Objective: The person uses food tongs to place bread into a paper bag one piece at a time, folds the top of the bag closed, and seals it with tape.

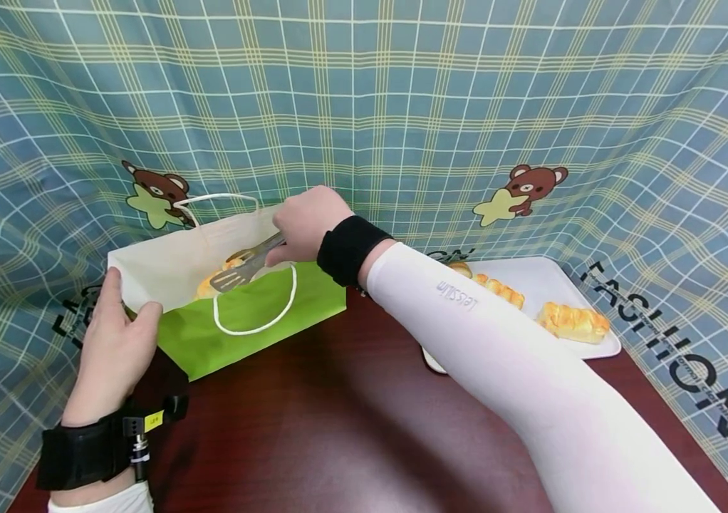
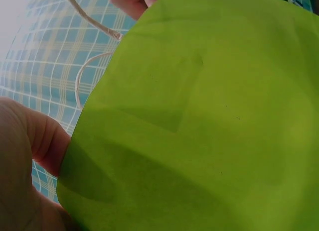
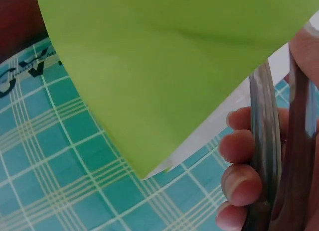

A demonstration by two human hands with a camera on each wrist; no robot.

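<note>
A green paper bag (image 1: 261,345) with white inside and white cord handles stands on the table at the left, its mouth spread open. My left hand (image 1: 117,338) holds its left rim; in the left wrist view the thumb (image 2: 50,146) overlaps the green panel's edge. Over the mouth, my right hand (image 1: 313,221) grips metal tongs (image 1: 245,269), their slotted end pointing down into the bag. Golden bread (image 1: 206,286) shows inside, right beside the tongs' end. The right wrist view shows fingers (image 3: 241,186) curled round both tong arms (image 3: 264,126).
A white tray (image 1: 531,274) stands at the right, with a bread roll (image 1: 572,322) and more bread partly behind my right sleeve (image 1: 466,320). Checked cloth (image 1: 364,107) with printed bears rises behind and at both sides of the dark red table (image 1: 313,442).
</note>
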